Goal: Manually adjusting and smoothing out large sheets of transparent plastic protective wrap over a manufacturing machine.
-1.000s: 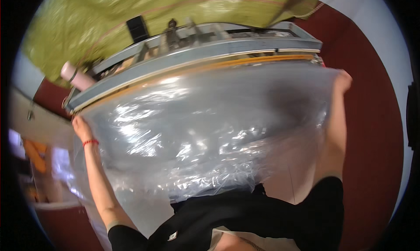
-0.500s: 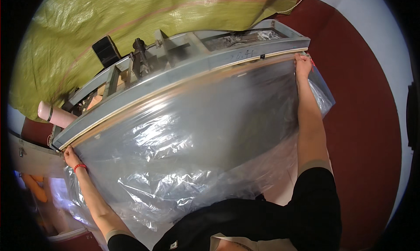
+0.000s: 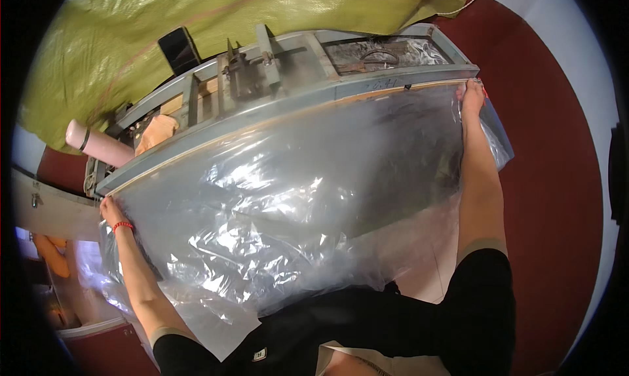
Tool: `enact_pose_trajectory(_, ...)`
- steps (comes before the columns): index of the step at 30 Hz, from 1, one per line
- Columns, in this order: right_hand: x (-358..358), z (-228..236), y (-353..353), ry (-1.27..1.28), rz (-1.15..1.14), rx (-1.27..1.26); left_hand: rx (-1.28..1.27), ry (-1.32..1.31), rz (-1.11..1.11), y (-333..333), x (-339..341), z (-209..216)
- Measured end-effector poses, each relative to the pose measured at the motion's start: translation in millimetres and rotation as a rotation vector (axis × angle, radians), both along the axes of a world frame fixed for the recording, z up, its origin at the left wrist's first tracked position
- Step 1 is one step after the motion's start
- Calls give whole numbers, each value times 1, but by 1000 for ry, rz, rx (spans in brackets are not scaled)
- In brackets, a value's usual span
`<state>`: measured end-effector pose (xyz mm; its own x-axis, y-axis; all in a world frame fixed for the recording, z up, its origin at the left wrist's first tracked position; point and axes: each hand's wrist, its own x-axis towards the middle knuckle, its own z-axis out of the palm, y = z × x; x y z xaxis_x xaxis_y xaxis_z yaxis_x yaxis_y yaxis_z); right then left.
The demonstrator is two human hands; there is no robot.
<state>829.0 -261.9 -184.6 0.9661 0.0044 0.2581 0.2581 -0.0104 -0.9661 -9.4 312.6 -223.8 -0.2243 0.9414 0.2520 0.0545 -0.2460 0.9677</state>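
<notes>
A wide sheet of clear plastic film hangs stretched between my two hands, shiny and creased toward my body. My left hand, below a red bead bracelet, pinches the film at the left end of a grey metal frame. At the frame's right end, my right hand grips the film's other upper corner with closed fingers. The film's upper edge runs along a thin pale strip on the frame's near side. Its lower part falls in loose folds against my black shirt.
Behind the front bar are crossbars and a dark clamp-like mechanism. A phone, pink bottle and orange cloth are around the frame. Yellow-green woven sheeting covers the back; a dark red surface lies right.
The frame and both hands appear shifted slightly right and up in the view. Creases in the film have changed, and a lower corner now shows near my left forearm. Both hands keep their hold.
</notes>
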Motion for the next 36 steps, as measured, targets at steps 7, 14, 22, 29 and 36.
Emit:
enact_pose_trajectory(7,-51,66,-65,-105,81,-425,66,327,-330,-88,5,72)
enact_pose_trajectory(14,-43,69,-169,-465,-677,-637,97,217,-567,-248,66,140)
enact_pose_trajectory(22,-407,142,121,-872,920,-421,120,180,-692,-330,62,176)
enact_pose_trajectory(29,-526,106,195,-60,1785,-205,368,471,-676,-359,50,200)
enact_pose_trajectory(36,-367,60,119,-202,1129,-464,-101,964,-878,-349,-22,116)
